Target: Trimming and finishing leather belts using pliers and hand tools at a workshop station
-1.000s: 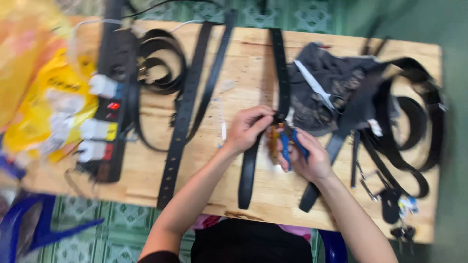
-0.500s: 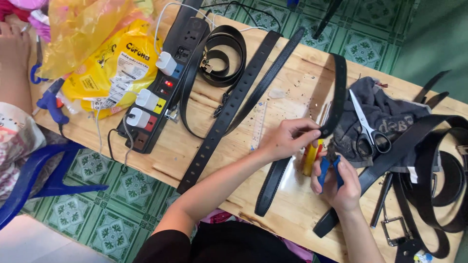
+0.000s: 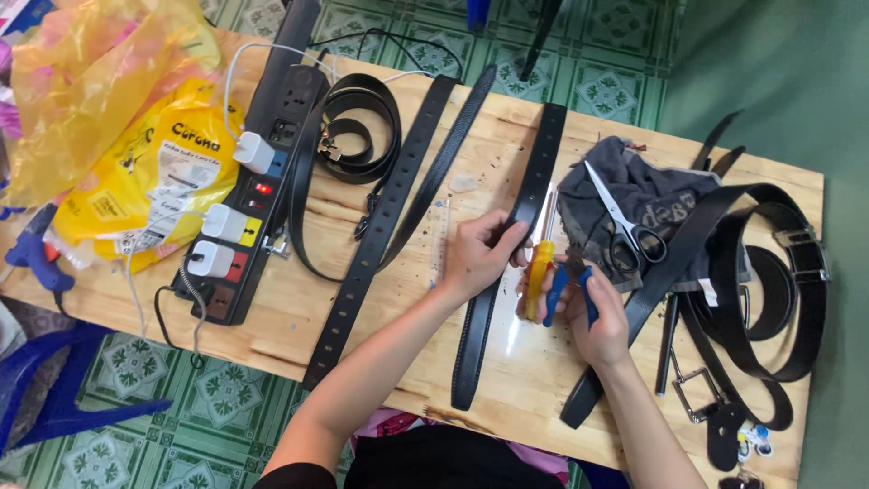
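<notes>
while the left hand pinches the black belt flat on the wooden worktop, the right hand has its grip closed around blue-handled pliers. a yellow-handled screwdriver lies between both grips, scissors just beyond the right.

right hand hiding pliers' jaws

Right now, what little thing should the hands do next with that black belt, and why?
Probably bring the blue-handled pliers in the right hand onto the long black leather belt that the left hand pins flat on the light wooden table. The belt is held steady and the pliers sit right beside it. The same hand also holds a yellow-handled screwdriver.
</notes>
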